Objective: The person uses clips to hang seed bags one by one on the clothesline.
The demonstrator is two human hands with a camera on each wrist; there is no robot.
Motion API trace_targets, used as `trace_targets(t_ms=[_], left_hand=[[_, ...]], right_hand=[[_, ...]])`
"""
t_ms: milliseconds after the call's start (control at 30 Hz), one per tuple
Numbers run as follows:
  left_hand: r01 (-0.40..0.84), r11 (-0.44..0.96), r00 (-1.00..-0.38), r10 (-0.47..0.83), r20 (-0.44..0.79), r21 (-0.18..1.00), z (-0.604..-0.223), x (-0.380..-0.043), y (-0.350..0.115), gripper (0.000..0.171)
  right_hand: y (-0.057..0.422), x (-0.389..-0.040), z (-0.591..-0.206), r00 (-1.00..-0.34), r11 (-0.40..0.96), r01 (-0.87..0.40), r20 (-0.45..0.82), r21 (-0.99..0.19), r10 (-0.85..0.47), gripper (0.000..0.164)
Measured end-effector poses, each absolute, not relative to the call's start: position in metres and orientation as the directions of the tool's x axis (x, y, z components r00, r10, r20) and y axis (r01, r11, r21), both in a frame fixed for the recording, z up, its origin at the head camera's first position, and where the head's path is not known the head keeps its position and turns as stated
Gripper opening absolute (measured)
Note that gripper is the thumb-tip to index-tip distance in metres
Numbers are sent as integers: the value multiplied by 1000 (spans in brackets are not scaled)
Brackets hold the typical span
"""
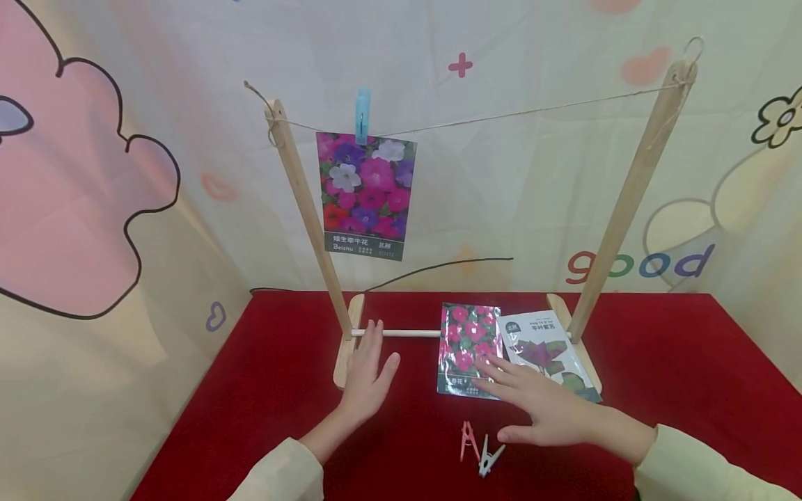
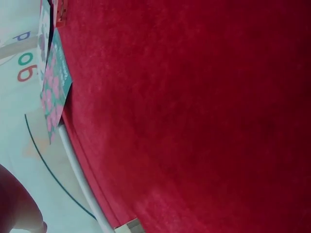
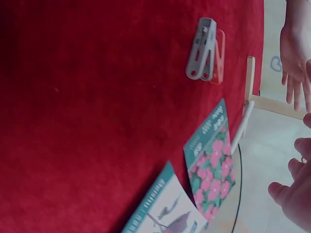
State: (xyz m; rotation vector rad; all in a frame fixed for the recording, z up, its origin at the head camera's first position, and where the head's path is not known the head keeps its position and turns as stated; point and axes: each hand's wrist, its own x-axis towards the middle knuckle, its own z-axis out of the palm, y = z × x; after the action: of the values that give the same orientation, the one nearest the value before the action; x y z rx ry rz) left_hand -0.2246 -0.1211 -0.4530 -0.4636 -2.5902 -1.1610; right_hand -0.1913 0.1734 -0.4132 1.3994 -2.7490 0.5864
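My left hand (image 1: 366, 379) is held with fingers extended by the left foot of a wooden frame, holding nothing. Over the lower corner of a pink-flower seed packet (image 1: 460, 341) and beside a white seed packet (image 1: 541, 344) with a purple plant, my right hand (image 1: 548, 407) spreads its fingers, also holding nothing. In the right wrist view the fingers (image 3: 279, 191) appear raised apart from both packets. A pink clothespin (image 1: 467, 438) and a grey clothespin (image 1: 490, 457) lie together near the right thumb. Another seed packet (image 1: 366, 198) hangs from the string under a blue clothespin (image 1: 362, 115).
A thin string (image 1: 532, 110) runs between two wooden posts, left (image 1: 307, 209) and right (image 1: 633, 195). A white rod (image 1: 407, 333) joins their feet low down. Red cloth (image 1: 250, 417) covers the table, with a printed curtain (image 1: 489, 195) behind.
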Motion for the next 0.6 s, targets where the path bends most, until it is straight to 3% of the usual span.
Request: trace_targets(t_ms=[600], left_hand=[[374,743,-926,334,177,555,-486,-229,-101,62]], right_hand=[[176,-180,-447,-643,570,-684,7,-455,-766,73]])
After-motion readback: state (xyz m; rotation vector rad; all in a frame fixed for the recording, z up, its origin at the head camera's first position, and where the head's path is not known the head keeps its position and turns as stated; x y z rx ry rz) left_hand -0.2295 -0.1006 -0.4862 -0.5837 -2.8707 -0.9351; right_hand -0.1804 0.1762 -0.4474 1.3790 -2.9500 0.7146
